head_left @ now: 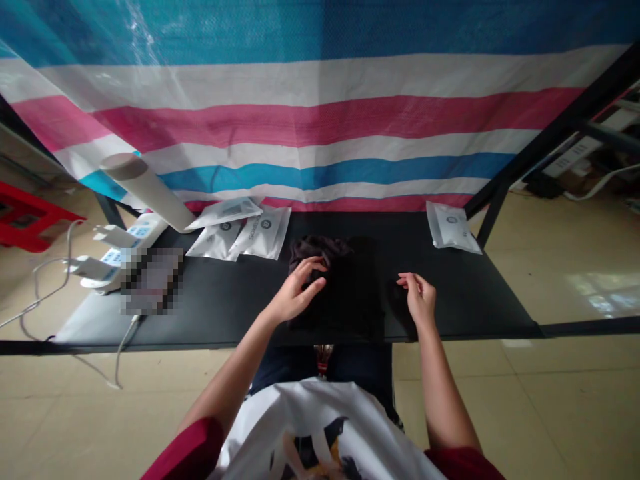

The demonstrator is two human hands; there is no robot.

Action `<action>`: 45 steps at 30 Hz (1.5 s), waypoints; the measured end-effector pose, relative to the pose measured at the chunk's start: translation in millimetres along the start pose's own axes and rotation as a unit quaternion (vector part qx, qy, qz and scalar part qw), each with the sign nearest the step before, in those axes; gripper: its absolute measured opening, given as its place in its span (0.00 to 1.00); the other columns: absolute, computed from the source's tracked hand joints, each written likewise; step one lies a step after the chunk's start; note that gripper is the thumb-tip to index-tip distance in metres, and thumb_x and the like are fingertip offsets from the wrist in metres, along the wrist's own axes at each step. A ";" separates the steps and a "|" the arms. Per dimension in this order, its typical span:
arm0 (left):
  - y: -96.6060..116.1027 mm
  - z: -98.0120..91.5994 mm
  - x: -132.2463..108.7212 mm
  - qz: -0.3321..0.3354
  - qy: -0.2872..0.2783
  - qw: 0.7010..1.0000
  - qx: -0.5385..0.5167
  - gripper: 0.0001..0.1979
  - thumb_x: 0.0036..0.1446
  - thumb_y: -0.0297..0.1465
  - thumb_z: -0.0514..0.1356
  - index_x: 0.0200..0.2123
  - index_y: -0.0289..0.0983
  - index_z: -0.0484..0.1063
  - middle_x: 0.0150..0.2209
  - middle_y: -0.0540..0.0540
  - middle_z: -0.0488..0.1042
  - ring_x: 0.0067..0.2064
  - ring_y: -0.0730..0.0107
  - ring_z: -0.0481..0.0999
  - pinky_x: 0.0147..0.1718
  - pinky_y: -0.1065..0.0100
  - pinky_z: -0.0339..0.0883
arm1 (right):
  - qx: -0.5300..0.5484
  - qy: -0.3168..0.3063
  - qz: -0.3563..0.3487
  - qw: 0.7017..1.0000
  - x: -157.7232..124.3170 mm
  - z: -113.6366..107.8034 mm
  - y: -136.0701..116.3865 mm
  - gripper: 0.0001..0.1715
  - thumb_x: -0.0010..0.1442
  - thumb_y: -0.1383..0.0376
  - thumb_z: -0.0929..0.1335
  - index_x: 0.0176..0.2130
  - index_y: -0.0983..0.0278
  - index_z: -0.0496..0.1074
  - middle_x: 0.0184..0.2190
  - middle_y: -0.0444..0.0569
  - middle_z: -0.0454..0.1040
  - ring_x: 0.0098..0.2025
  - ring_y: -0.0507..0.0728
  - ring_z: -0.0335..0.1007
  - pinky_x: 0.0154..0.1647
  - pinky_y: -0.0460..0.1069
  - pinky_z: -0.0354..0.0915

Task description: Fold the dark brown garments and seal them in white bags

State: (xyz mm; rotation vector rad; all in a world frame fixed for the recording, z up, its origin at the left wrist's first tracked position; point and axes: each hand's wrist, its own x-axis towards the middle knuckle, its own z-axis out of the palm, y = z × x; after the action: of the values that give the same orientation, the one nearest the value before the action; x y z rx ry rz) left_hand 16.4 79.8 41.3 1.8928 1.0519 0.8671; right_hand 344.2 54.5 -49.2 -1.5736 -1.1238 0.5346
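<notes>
Cloth, dark and soft, lies in the middle of the black table, near the front edge. My left hand rests on its left side, fingers spread and bent, not gripping. My right hand is at its right side, fingers curled; I cannot tell if it pinches anything. White packets lie along the back edge.

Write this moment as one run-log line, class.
left hand: fingers spread on dark garment | right hand: fingers curled at garment's right edge | white pouches: back left of black table
</notes>
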 end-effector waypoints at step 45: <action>-65.2 -25.1 16.3 -0.209 0.050 0.923 0.320 0.24 0.61 0.47 0.56 0.53 0.37 0.67 0.47 0.40 0.76 0.51 0.54 0.76 0.49 0.60 0.67 | -0.286 -0.140 -0.027 0.948 20.7 58.3 -43.1 0.32 0.55 0.55 0.72 0.56 0.64 0.69 0.46 0.53 0.78 0.38 0.59 0.76 0.41 0.52 0.69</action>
State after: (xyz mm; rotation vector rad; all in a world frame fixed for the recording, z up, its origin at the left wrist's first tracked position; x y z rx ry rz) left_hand -20.5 124.5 -1.0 2.0129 1.8904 0.3918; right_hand 290.2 100.4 -23.7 -1.9938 -1.6377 0.4214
